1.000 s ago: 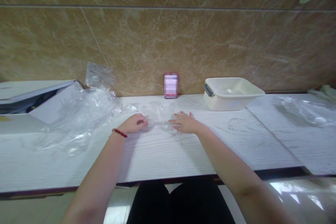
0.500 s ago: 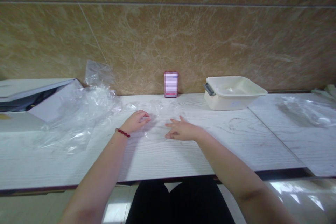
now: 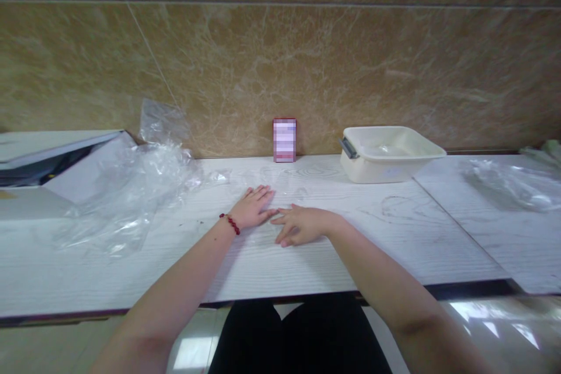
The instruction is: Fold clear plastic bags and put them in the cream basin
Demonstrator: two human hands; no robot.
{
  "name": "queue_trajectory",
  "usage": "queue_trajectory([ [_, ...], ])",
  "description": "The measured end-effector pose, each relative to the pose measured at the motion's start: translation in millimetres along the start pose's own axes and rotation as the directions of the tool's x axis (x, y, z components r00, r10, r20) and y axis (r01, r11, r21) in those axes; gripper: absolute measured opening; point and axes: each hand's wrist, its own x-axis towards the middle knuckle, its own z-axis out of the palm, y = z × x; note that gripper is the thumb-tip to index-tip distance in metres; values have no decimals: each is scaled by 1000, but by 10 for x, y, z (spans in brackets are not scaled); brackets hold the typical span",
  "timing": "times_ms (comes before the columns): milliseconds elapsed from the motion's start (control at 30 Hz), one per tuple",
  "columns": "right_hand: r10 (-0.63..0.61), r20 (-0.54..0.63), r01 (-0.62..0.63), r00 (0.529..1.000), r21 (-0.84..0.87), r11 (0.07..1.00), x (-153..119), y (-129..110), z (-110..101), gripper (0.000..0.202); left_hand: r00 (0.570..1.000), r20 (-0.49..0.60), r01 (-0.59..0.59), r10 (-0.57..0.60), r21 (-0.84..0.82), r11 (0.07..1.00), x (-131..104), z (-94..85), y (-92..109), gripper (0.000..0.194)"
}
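My left hand (image 3: 253,207), a red beaded bracelet (image 3: 231,223) at its wrist, lies on the white table (image 3: 280,272) with its fingers spread. Close by on the right, my right hand (image 3: 302,225) is bent, its fingers apart and pointing left. The fingers of the two hands nearly meet; whether they touch is hard to tell. A thin clear plastic bag (image 3: 280,182) lies flat beneath and behind the hands, its outline faint. Neither hand grips anything visible.
Crumpled clear plastic bags (image 3: 153,178) pile beside an open white box (image 3: 79,181) on the left. A phone (image 3: 284,140) leans on the wall. At right are a cream tub (image 3: 385,169) and more plastic (image 3: 517,184).
My left hand has moved right and its fingers have flattened and spread on the table. My right hand has shifted slightly towards me. The thin plastic between them has shifted a little.
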Motion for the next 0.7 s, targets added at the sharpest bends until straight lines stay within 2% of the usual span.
queue_trajectory([
  [133, -36, -14, 35, 999, -30, 999, 16, -9, 13, 33, 997, -11, 77, -77, 30, 997, 57, 11, -53, 58],
  [200, -28, -115, 25, 993, -30, 999, 39, 41, 4, 31, 997, -9, 72, -72, 29, 997, 76, -1, -77, 55],
  [233, 20, -211, -27, 977, -31, 999, 50, 88, -4, 31, 998, -9, 67, -66, 25, 997, 79, -13, -92, 55],
  [267, 107, -331, -124, 938, -30, 992, 59, 149, -14, 31, 998, -14, 68, -68, 21, 997, 76, -30, -112, 54],
  [300, 223, -456, -259, 862, -17, 966, 63, 223, -23, 31, 996, -27, 84, -84, 17, 996, 65, -51, -138, 54],
  [367, 462, -629, -563, 625, 47, 825, 52, 390, -33, 32, 984, -78, 164, -162, 18, 986, 22, -102, -212, 51],
  [400, 548, -652, -669, 525, 81, 738, 40, 472, -33, 33, 971, -111, 215, -212, 22, 976, -11, -128, -257, 49],
  [433, 606, -649, -736, 459, 104, 669, 25, 544, -30, 33, 955, -145, 266, -260, 26, 964, -50, -153, -301, 48],
  [467, 647, -637, -775, 419, 120, 620, 12, 603, -24, 33, 939, -172, 307, -297, 31, 951, -90, -175, -339, 46],
  [500, 673, -623, -795, 400, 130, 593, 3, 646, -17, 34, 927, -191, 336, -324, 36, 941, -130, -192, -364, 45],
  [567, 691, -616, -802, 378, 155, 577, -1, 684, -1, 35, 928, -191, 333, -320, 39, 942, -191, -210, -352, 44],
  [633, 695, -622, -795, 362, 184, 578, 15, 675, 12, 32, 956, -149, 259, -253, 20, 966, -205, -218, -239, 43],
  [700, 703, -618, -792, 352, 204, 575, 36, 646, 19, 24, 983, -80, 162, -163, -27, 987, -166, -234, -45, 41],
])
